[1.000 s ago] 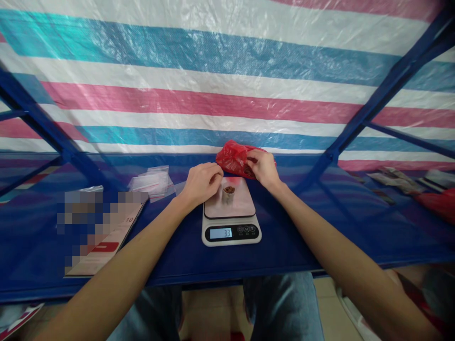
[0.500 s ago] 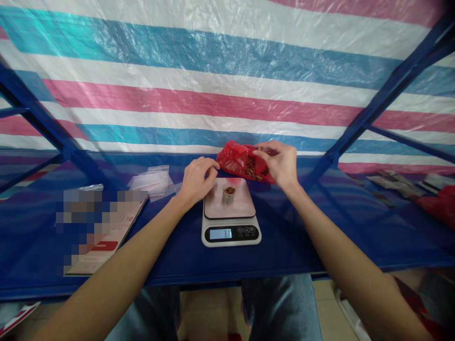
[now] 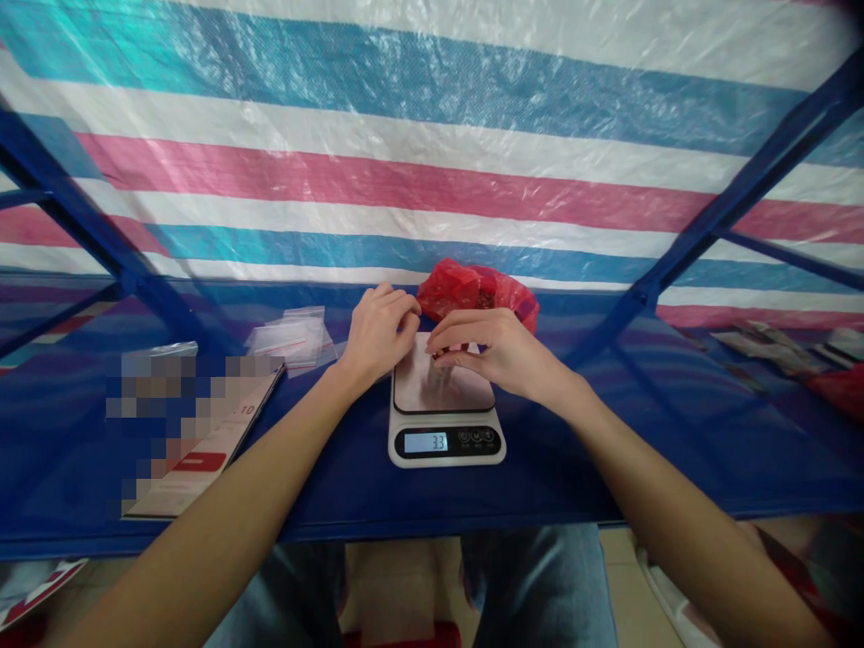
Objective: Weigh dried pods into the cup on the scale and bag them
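A kitchen scale (image 3: 445, 445) with a shiny metal pan (image 3: 465, 396) stands in front of me; its display reads 3.3. My right hand (image 3: 503, 351) is over the pan, fingertips pinched around small brown dried pieces (image 3: 436, 356). Those fingers partly hide the small brown heap on the pan. Behind the scale lies a red plastic bag (image 3: 449, 286), its mouth showing more brown pieces (image 3: 487, 297). My left hand (image 3: 382, 331) is at the pan's back left, fingers curled, their tips at the bag's left edge.
Clear zip bags (image 3: 290, 337) lie to the left, near a printed sheet (image 3: 222, 441) partly blurred out. Several packets (image 3: 769, 346) and a red bag (image 3: 841, 387) are at the right. Blue metal frame bars (image 3: 715, 216) and a striped tarp rise behind the blue table (image 3: 560, 486).
My right hand has come from the mouth of the red bag down and left to over the scale pan. My left hand has stayed beside the bag. The display still reads 3.3.
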`<state>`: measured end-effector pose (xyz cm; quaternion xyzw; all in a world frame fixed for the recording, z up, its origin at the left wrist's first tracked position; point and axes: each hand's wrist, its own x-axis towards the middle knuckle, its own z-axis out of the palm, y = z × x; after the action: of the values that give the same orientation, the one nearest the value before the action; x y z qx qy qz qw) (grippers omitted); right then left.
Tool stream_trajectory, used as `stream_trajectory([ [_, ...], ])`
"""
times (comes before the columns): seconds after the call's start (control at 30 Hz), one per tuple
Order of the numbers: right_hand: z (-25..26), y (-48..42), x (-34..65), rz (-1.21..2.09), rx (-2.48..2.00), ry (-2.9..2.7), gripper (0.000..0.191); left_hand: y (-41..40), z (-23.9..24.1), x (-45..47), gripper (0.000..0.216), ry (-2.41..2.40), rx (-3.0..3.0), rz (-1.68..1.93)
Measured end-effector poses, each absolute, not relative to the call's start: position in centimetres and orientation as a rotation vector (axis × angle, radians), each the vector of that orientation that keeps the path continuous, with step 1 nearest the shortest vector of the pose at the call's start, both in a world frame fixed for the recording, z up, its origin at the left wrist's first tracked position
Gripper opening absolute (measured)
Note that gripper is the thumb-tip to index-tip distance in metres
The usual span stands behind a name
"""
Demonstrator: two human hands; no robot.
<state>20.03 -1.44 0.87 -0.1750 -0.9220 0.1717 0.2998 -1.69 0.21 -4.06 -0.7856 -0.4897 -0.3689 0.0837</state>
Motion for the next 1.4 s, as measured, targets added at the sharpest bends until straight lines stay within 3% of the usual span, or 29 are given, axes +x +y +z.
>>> stream_trajectory([
  [0.33, 1.1, -1.0, 20.3, 0.522, -0.515, -2.423, 0.006, -0.1, -3.2, -2.1, 0.022, -1.33, -2.283, -0.96],
  [1.4, 2.6, -0.9, 21.3, 0.535, -0.584, -2.244, 0.01, -0.3, -3.3, -2.1, 0.024, -1.401, -2.367, -0.996],
])
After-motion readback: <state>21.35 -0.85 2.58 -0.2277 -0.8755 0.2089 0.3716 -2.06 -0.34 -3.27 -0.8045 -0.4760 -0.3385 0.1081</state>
